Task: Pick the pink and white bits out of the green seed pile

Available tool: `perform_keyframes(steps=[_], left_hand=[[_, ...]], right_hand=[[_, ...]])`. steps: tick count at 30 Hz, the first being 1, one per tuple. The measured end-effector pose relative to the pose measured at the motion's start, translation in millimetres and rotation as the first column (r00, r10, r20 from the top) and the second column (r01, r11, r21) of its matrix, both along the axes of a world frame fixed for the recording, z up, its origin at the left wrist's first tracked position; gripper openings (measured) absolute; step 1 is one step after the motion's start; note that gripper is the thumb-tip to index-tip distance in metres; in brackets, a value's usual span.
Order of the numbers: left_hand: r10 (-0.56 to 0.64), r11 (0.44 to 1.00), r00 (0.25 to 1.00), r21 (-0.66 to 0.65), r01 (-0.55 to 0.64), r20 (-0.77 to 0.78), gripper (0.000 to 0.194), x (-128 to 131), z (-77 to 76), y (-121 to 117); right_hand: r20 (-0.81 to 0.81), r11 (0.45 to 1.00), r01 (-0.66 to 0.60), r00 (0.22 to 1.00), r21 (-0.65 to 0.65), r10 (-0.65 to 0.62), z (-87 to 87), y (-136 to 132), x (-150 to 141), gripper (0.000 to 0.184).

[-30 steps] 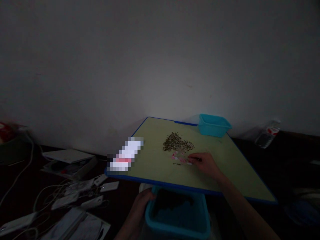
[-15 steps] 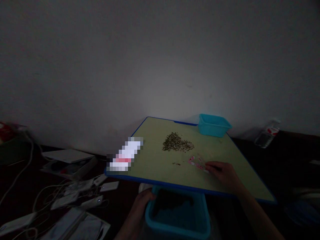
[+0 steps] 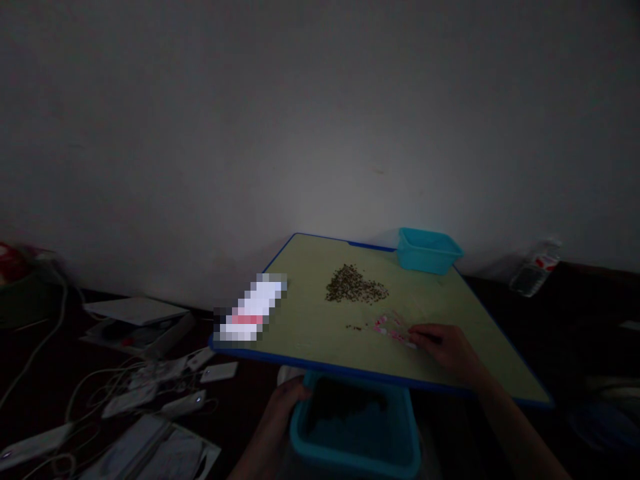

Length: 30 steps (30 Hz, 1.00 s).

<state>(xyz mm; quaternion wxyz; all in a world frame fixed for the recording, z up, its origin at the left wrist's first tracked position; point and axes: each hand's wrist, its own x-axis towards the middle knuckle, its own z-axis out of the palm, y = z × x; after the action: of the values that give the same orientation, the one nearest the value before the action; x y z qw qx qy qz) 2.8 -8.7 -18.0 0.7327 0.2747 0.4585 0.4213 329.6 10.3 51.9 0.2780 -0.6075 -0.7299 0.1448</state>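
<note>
My left hand is closed on the left rim of a blue plastic basin, below the table's front edge. Dark, loose material lies in the basin; I cannot make out its kind. Over the table's right half, my right hand pinches a thin, partly see-through piece with pink and white print, held low near the surface. Just left of that piece are a few small dark grains. Beyond them a pile of brown seed-like grains spreads over the pale tabletop.
Another blue basin stands at the table's back right corner. A blurred-out bright rectangle lies at the left edge. Power strips and cables and an open white box are on the left. A plastic bottle leans at the right.
My right hand and the printed piece have shifted slightly to the left, closer to the few stray grains. My left hand and the basin have stayed where they were.
</note>
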Motion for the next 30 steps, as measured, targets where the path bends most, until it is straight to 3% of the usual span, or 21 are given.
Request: perform_keyframes(steps=[5, 13, 22, 30], left_hand=[[0.03, 0.999, 0.999, 0.037, -0.029, -0.021, 0.013, 1.0, 0.9, -2.8], [0.004, 1.0, 1.0, -0.021, -0.004, 0.007, 0.021, 0.0, 0.6, -0.4], [-0.028, 1.0, 1.0, 0.006, 0.028, 0.012, 0.014, -4.6, -16.6, 3.8], [0.004, 1.0, 1.0, -0.01, -0.004, -0.025, 0.013, -1.5, 5.1, -0.4]], right_hand=[[-0.006, 1.0, 0.011, 1.0, 0.011, -0.011, -0.7, 1.1, -2.0, 0.027], [0.011, 0.999, 0.033, 0.999, 0.024, -0.033, 0.0, -1.0, -1.0, 0.027], [-0.023, 0.998, 0.052, 0.998, 0.041, -0.051, 5.4, 3.6, 0.7, 0.026], [0.024, 1.0, 0.009, 1.0, 0.016, -0.009, 4.1, 10.6, 0.0, 0.027]])
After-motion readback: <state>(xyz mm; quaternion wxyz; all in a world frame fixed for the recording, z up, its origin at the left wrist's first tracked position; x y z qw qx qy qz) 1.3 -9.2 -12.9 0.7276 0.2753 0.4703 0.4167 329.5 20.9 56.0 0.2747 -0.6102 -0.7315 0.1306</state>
